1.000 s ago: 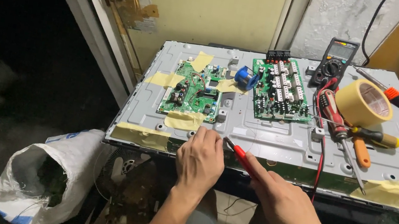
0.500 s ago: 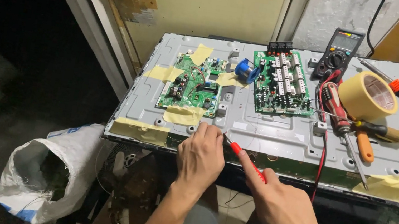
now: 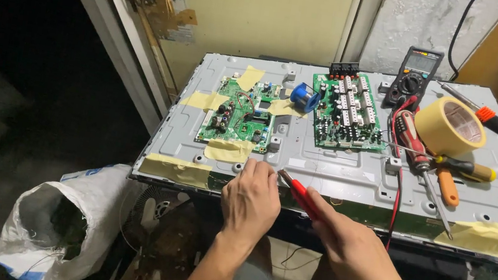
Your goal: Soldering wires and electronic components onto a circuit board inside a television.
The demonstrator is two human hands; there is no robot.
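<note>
My right hand [image 3: 349, 242] grips the red-handled probe [image 3: 301, 195]; my left hand [image 3: 251, 197] pinches beside its tip. A slip could gouge the grey metal panel [image 3: 325, 162].

My left hand [image 3: 250, 201] covers the panel edge [image 3: 345, 205] beneath my fingers [image 3: 257, 169]. The red-handled tool [image 3: 299, 192] tip beside them is too small to identify. My right hand [image 3: 355, 250] wrist is cut off below.

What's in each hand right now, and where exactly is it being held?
The right hand holds a red-handled tool by the rear of its handle. The left hand rests on the metal panel edge by the tool's tip; whether it holds anything cannot be told.
</note>
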